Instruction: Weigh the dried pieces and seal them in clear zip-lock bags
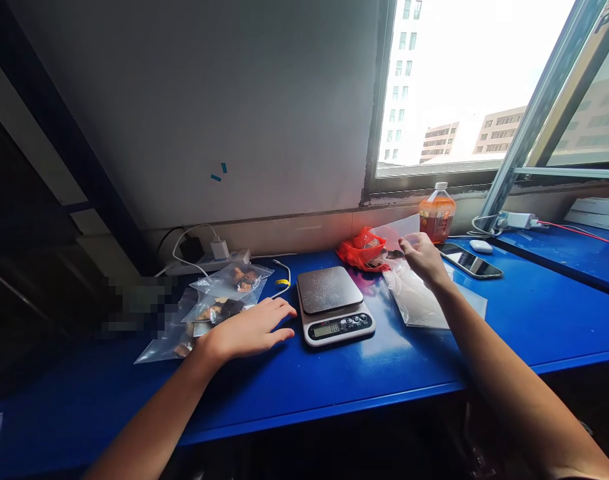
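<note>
A white kitchen scale with a bare metal plate stands in the middle of the blue table, its small display lit. Just left of it hovers or rests my left hand, fingers stretched out and holding nothing. Over the clear plastic bags on the right is my right hand, its thumb and fingers pinched on a small dark piece whose kind I cannot make out. That piece is beside an open red plastic bag with something brownish inside. Clear zip bags with brown dried pieces lie behind my left hand.
A power strip with chargers sits by the wall, and a white cable curls behind the scale. To the right are a bottle of amber drink, a phone and a white earphone case. A metal post rises there.
</note>
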`<state>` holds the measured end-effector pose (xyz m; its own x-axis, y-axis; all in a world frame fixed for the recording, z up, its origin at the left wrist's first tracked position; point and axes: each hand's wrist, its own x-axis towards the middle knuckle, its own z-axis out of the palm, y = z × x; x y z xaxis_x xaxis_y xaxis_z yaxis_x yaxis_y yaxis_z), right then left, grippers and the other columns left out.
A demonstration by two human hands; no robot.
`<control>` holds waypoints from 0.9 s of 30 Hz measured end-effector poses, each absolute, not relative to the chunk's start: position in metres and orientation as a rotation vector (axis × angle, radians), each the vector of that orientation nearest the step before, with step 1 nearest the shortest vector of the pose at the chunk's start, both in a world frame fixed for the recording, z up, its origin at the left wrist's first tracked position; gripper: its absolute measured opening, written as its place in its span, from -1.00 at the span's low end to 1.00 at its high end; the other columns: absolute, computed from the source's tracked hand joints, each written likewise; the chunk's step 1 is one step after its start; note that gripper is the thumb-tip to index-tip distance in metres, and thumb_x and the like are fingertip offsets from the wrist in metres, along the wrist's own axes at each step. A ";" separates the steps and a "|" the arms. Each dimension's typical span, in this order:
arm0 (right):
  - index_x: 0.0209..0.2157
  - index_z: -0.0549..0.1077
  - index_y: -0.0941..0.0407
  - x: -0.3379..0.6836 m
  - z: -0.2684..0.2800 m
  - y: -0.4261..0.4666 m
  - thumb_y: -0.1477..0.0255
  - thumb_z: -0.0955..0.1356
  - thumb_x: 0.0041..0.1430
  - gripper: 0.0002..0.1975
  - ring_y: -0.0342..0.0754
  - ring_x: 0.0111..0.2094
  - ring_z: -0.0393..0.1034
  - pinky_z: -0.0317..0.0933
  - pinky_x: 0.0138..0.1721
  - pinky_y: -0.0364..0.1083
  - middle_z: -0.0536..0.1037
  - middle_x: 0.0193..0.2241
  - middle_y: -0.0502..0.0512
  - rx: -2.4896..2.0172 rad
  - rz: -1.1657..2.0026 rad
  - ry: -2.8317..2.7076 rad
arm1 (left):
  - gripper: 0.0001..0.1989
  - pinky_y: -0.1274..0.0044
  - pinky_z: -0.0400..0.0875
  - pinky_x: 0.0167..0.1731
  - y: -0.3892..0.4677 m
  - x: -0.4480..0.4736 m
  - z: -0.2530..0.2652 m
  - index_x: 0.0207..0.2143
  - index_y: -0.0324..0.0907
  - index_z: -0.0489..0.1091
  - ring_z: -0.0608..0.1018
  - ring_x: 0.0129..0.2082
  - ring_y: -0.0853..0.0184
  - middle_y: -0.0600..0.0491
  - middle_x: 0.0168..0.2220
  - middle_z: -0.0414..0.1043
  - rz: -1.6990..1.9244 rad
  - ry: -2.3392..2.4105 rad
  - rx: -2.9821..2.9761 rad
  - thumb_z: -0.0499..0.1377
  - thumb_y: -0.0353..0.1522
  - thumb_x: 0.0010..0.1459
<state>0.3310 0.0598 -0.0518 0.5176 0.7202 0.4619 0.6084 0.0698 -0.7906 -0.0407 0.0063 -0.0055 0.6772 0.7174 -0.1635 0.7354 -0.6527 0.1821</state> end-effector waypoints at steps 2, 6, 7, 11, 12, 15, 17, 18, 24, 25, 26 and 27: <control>-0.22 0.36 0.14 0.328 -0.048 0.058 0.20 0.27 0.10 -0.68 -0.05 -0.45 0.32 0.15 -0.35 -0.08 0.46 -0.44 0.10 -1.618 0.080 -1.149 | -0.65 0.41 0.20 0.07 0.006 -0.040 -0.005 0.02 -0.11 0.32 0.35 0.07 0.19 -0.03 0.05 0.35 -0.122 1.170 2.665 0.02 -0.22 0.23; -0.24 0.37 0.15 0.323 -0.043 0.055 0.23 0.24 0.13 -0.71 -0.06 -0.49 0.30 0.12 -0.39 -0.09 0.44 -0.50 0.07 -1.513 -0.038 -1.127 | -0.63 0.41 0.19 0.08 0.006 -0.042 -0.006 0.05 -0.10 0.31 0.33 0.09 0.19 -0.02 0.08 0.33 -0.126 1.173 2.654 0.01 -0.21 0.23; -0.23 0.38 0.16 0.323 -0.043 0.055 0.23 0.22 0.14 -0.70 -0.06 -0.51 0.29 0.12 -0.41 -0.08 0.43 -0.51 0.06 -1.485 -0.063 -1.119 | -0.62 0.42 0.19 0.08 0.006 -0.042 -0.006 0.06 -0.11 0.30 0.32 0.10 0.20 -0.02 0.09 0.32 -0.132 1.177 2.648 0.01 -0.20 0.24; -0.22 0.37 0.17 0.327 -0.042 0.056 0.22 0.17 0.18 -0.67 -0.04 -0.50 0.28 0.15 -0.41 -0.06 0.41 -0.50 0.10 -1.391 -0.184 -1.032 | -0.62 0.45 0.17 0.10 0.006 -0.042 -0.006 0.07 -0.13 0.29 0.31 0.11 0.22 -0.01 0.09 0.31 -0.137 1.175 2.645 0.00 -0.21 0.25; -0.22 0.37 0.17 0.329 -0.042 0.056 0.23 0.16 0.19 -0.67 -0.03 -0.47 0.30 0.17 -0.39 -0.05 0.42 -0.47 0.13 -1.369 -0.224 -0.998 | -0.62 0.46 0.16 0.10 0.005 -0.042 -0.006 0.07 -0.13 0.29 0.32 0.10 0.22 -0.01 0.09 0.31 -0.131 1.171 2.648 0.00 -0.21 0.25; -0.21 0.35 0.16 0.333 -0.043 0.058 0.27 0.14 0.19 -0.69 0.01 -0.41 0.33 0.21 -0.32 -0.01 0.44 -0.41 0.18 -1.376 -0.257 -0.944 | -0.62 0.46 0.15 0.10 0.005 -0.041 -0.006 0.07 -0.14 0.30 0.32 0.10 0.22 -0.01 0.09 0.31 -0.124 1.166 2.652 0.01 -0.22 0.24; -0.19 0.35 0.16 0.333 -0.046 0.058 0.27 0.19 0.15 -0.70 0.04 -0.40 0.35 0.23 -0.29 0.02 0.46 -0.42 0.17 -1.469 -0.187 -0.978 | -0.61 0.46 0.15 0.10 0.005 -0.041 -0.006 0.08 -0.14 0.29 0.31 0.11 0.22 -0.02 0.10 0.31 -0.125 1.168 2.650 0.01 -0.22 0.24; -0.19 0.35 0.16 0.333 -0.047 0.058 0.26 0.23 0.10 -0.69 0.05 -0.40 0.37 0.24 -0.28 0.03 0.47 -0.43 0.16 -1.515 -0.135 -1.013 | -0.61 0.46 0.15 0.10 0.005 -0.041 -0.006 0.08 -0.13 0.29 0.31 0.12 0.22 -0.02 0.10 0.30 -0.123 1.169 2.649 0.01 -0.22 0.24; -0.08 0.40 0.08 0.330 -0.054 0.059 0.35 0.32 -0.04 -0.59 -0.02 -0.48 0.40 0.31 -0.43 -0.03 0.55 -0.36 0.11 -1.611 0.168 -1.255 | -0.58 0.45 0.15 0.11 0.005 -0.041 -0.005 0.10 -0.11 0.27 0.31 0.12 0.24 -0.01 0.12 0.29 -0.150 1.176 2.647 0.00 -0.19 0.24; -0.07 0.41 0.06 0.329 -0.054 0.059 0.38 0.30 -0.03 -0.58 -0.03 -0.51 0.40 0.31 -0.48 -0.05 0.55 -0.36 0.09 -1.606 0.188 -1.268 | -0.58 0.45 0.15 0.12 0.005 -0.041 -0.005 0.10 -0.11 0.27 0.31 0.12 0.23 -0.02 0.12 0.29 -0.150 1.173 2.650 0.00 -0.20 0.24; -0.07 0.43 0.06 0.328 -0.054 0.059 0.40 0.28 -0.03 -0.58 -0.05 -0.54 0.38 0.30 -0.52 -0.07 0.55 -0.36 0.09 -1.591 0.200 -1.277 | -0.59 0.45 0.14 0.12 0.004 -0.041 -0.005 0.10 -0.12 0.28 0.31 0.12 0.23 -0.02 0.12 0.29 -0.144 1.170 2.653 0.00 -0.21 0.24; -0.07 0.44 0.06 0.327 -0.053 0.058 0.41 0.27 -0.02 -0.59 -0.07 -0.57 0.37 0.29 -0.56 -0.07 0.55 -0.37 0.09 -1.570 0.202 -1.282 | -0.59 0.45 0.14 0.12 0.003 -0.041 -0.004 0.10 -0.13 0.28 0.31 0.12 0.22 -0.03 0.12 0.30 -0.138 1.168 2.655 0.01 -0.21 0.24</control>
